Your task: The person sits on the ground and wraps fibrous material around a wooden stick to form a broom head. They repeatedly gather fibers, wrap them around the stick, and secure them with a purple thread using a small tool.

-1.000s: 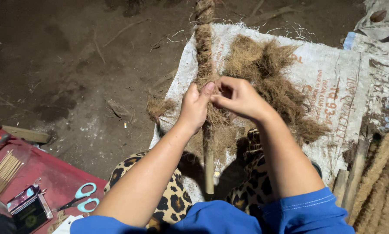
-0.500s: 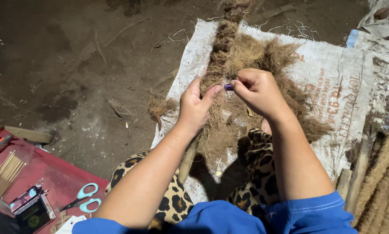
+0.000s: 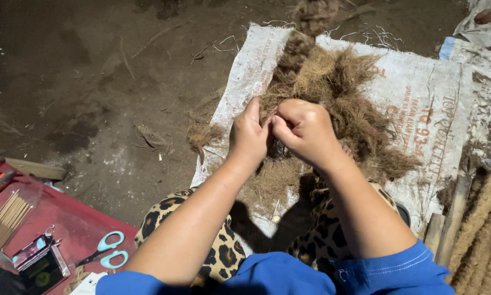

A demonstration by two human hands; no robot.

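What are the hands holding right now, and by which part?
Both the left hand and right hand pinch the brown fibre bundle at its near end, fingertips meeting over the woven sack.

left hand (image 3: pixel 249 136) and right hand (image 3: pixel 305 131) touching, both on fibre pile (image 3: pixel 338 93) | pile on woven sack (image 3: pixel 437 104), sack on ground under hands | scissors (image 3: pixel 104 250) and stick bundle (image 3: pixel 5 221) on mat (image 3: pixel 76 229), near-left of hands | fibre ropes (image 3: pixel 480 229) near-right
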